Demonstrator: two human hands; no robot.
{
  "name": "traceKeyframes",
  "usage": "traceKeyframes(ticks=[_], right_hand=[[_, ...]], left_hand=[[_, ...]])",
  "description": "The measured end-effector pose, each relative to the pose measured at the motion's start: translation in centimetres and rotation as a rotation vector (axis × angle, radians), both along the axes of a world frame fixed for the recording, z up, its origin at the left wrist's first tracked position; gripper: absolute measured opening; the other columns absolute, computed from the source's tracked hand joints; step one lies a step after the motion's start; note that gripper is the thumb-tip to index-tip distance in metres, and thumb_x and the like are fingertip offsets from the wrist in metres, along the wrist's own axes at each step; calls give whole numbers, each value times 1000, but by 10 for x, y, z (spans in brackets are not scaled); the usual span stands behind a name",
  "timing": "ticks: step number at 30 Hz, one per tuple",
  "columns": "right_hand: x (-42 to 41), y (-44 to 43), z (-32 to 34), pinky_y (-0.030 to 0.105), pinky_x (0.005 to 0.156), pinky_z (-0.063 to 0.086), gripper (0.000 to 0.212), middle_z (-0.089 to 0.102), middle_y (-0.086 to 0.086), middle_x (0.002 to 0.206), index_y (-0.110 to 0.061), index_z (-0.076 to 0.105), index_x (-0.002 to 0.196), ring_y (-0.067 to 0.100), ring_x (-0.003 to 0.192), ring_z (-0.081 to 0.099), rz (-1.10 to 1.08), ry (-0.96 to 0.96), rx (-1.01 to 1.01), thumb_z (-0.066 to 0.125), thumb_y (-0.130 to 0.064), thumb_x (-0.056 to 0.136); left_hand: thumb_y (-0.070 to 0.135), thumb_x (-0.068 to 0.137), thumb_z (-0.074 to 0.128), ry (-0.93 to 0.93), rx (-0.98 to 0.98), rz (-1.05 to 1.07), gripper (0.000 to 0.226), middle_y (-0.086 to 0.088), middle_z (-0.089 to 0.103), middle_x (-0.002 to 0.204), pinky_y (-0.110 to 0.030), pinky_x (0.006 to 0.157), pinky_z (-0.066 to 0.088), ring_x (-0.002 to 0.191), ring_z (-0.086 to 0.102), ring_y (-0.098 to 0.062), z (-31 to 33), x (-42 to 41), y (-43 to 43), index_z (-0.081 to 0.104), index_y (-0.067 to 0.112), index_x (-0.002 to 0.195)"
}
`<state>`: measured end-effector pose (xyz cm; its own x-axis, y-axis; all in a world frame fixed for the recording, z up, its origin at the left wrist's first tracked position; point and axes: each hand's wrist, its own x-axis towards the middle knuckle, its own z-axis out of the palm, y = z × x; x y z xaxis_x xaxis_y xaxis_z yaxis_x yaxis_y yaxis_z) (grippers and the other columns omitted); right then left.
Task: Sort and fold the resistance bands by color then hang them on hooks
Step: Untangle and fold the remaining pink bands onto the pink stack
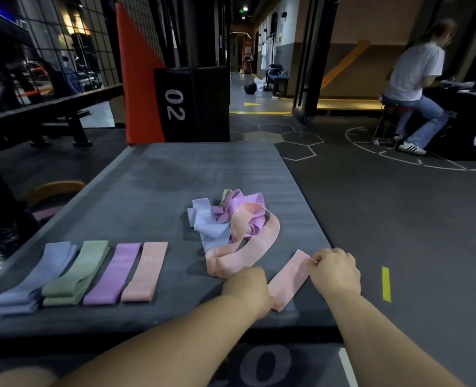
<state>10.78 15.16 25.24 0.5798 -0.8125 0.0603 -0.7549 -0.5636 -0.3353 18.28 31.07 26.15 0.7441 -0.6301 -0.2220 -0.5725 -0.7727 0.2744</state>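
A flattened pink band (288, 277) lies at the near right of the grey mat (153, 191). My right hand (336, 270) pinches its far end. My left hand (248, 289) holds its near end, fingers curled over it. Just beyond my hands sits a tangled pile of loose bands (231, 227) in blue, purple, pink and a bit of green. On the left of the mat lie folded bands in a row: blue (35, 277), green (77, 272), purple (114, 275) and pink (146, 272).
A black box marked 02 (192, 104) and an orange wedge (139, 79) stand behind the mat. A person in a white shirt (410, 88) sits on a stool at the right. A wire grid wall (63, 37) and a bench are at the left.
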Motion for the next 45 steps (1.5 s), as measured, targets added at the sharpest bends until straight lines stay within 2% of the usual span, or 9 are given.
traceKeyframes(ticks=[6,9,13,20,25,33,36,42,45], right_hand=[[2,2,2,31,66,39,9,60,2,89,-17,53,91,23,84,49,25,-97,129,48,-24,92],[3,0,5,31,64,39,6,54,-2,81,-17,51,94,24,79,52,8,-166,212,48,-22,93],[5,-2,8,31,64,39,13,58,0,82,-17,51,94,22,77,53,-16,-261,298,51,-30,94],[17,2,11,27,57,40,4,66,3,86,-20,53,89,21,77,60,2,-329,376,53,-24,88],[25,18,22,31,66,48,7,66,2,85,-19,55,85,23,79,64,26,-390,418,59,-25,86],[48,81,50,25,52,35,11,66,4,88,-16,56,92,19,74,57,197,-386,329,59,-27,90],[70,109,62,28,56,42,17,65,2,95,-16,60,81,22,78,61,297,-417,329,64,-32,87],[134,174,83,26,57,37,20,55,0,71,-22,47,73,25,73,60,402,-259,163,55,-25,91],[155,194,77,22,66,37,20,54,-3,77,-22,49,77,19,74,52,457,-278,268,58,-34,91]], left_hand=[[33,83,65,-3,-48,-13,26,-2,57,113,-34,79,47,101,59,-24,-1,-1,5,57,19,103],[31,81,65,52,-142,15,15,3,61,99,-30,73,47,91,58,-20,-1,-2,9,53,25,86],[33,79,64,185,-313,103,21,11,54,75,-26,63,41,75,51,-14,-3,0,15,45,26,73],[34,70,82,441,-491,216,25,10,64,80,-27,77,49,77,59,-11,-2,-2,26,60,26,79],[31,69,83,558,-606,268,29,9,59,67,-20,62,44,62,54,-7,7,-1,49,56,22,70],[27,77,72,501,-686,322,12,6,61,67,-21,57,38,60,51,-8,26,5,123,63,19,75],[23,76,72,502,-743,413,9,3,65,67,-20,57,40,60,53,-8,31,15,157,67,16,76],[17,73,76,423,-838,551,14,0,69,69,-18,56,39,57,51,-7,32,44,205,64,14,67],[16,70,79,352,-819,608,22,6,61,64,-16,52,37,60,52,-9,32,56,218,57,17,66]])
